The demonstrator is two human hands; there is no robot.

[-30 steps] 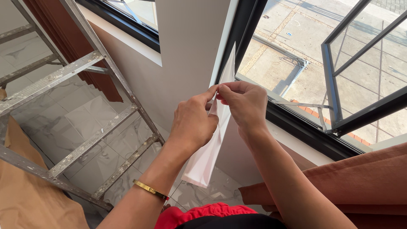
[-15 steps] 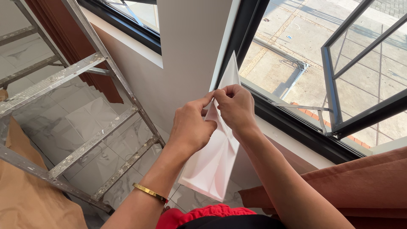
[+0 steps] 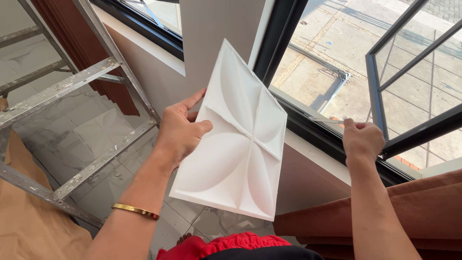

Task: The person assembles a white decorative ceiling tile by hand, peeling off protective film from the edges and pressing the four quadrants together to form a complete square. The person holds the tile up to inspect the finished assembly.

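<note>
The left hand [image 3: 180,127] grips a white embossed panel [image 3: 238,144] by its edge; the right hand [image 3: 362,139] pinches a thin clear strip [image 3: 325,120] beside the open window frame [image 3: 308,130], with a metal ladder [image 3: 86,77] at left.

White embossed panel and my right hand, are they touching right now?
Apart. The head view shows the right hand out by the window frame, with clear background between it and the white panel; only the left hand grips the panel's edge.

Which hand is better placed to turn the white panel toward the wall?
Left. The left hand grips the white embossed wall panel at its edge, thumb across the front. The right hand is clear of it, pinching a thin clear strip near the window frame.
</note>
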